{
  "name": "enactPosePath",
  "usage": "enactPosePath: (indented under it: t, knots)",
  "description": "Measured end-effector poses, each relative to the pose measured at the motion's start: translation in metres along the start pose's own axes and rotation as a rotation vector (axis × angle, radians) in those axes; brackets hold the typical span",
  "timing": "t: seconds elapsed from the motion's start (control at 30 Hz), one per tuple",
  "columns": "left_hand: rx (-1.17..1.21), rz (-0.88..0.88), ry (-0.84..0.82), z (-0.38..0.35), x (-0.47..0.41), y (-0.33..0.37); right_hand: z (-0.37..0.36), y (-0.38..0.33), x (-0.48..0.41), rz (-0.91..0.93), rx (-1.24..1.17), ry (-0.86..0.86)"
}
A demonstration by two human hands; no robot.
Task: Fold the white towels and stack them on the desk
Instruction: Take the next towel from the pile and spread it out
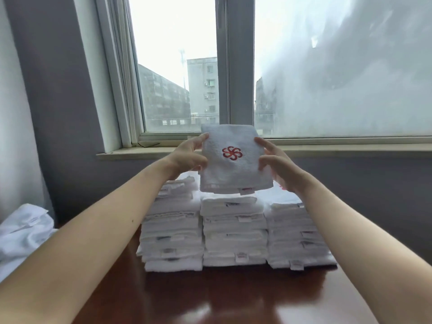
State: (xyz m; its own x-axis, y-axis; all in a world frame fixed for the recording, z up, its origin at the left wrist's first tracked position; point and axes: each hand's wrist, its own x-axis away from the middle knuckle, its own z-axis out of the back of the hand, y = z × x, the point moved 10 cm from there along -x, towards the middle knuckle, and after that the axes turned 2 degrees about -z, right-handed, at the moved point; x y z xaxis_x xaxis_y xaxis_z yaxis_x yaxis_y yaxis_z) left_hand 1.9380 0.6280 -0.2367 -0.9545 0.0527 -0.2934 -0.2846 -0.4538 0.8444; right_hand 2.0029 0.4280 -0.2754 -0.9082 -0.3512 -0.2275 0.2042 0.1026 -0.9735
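Across far half of desk [233, 300], below window [223, 66]: three stacks of folded white towels, side by side & close-packed. Left stack [171, 235], middle stack [235, 232], right stack [297, 237]. All tall; left looks tallest & raggedest, w/ layers not flush. At left edge of view, loose pile [23, 230] of unfolded white cloth, so prob. more folding to do.

Above middle stack, clear of it, tilted face-up toward camera: folded towel [233, 174]. Gripped by left hand [187, 157] at left edge & right hand [278, 164] at right edge, w/ fingers curled and pinching cloth on both sides.

Risks, as judged:
- Could topple a stack if set down off-centre or pressed hard. Soft cloth, tall columns, nothing bracing them but neighbours. Likeliest to go: left stack, given uneven layers.
- Could clip outer stacks w/ forearms on way down, since reaching in just beside them.
- Could lose fold if released one side first. Thick bundle, held only at edges.
- Could land skewed vs. rest; needs levelling & squaring before letting go.

Writing: red pinwheel logo [231, 153] stitched mid-face of held towel, no letters in it. Small tag [245, 190] at its bottom edge, reddish print, too small to read. Similar tags [241, 257] along stack fronts, dark or red marks, illegible. No brand name legible anywhere.
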Motion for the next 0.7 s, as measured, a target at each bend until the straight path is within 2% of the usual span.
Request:
enactPosePath:
  t: [0.17,0.23,0.33,0.47,0.57,0.7]
  knots:
    - [-0.057,0.106,-0.033,-0.002,-0.027,-0.036,-0.001,0.036,-0.032,-0.085,0.040,0.050]
    - [-0.236,0.133,-0.072,-0.006,-0.031,-0.051,-0.002,0.052,-0.035,-0.146,0.190,0.056]
    - [-0.705,0.165,-0.092,-0.007,-0.030,-0.065,-0.004,0.069,-0.036,-0.234,0.436,0.031]
    - [-0.825,0.163,-0.124,-0.017,-0.024,-0.067,-0.009,0.065,-0.027,-0.320,0.489,0.048]
    - [-0.827,0.123,-0.154,-0.023,-0.014,-0.057,-0.010,0.048,-0.015,-0.280,0.563,0.097]
    - [-0.789,0.076,-0.050,-0.013,0.017,-0.041,-0.036,0.011,0.003,-0.029,0.843,0.085]
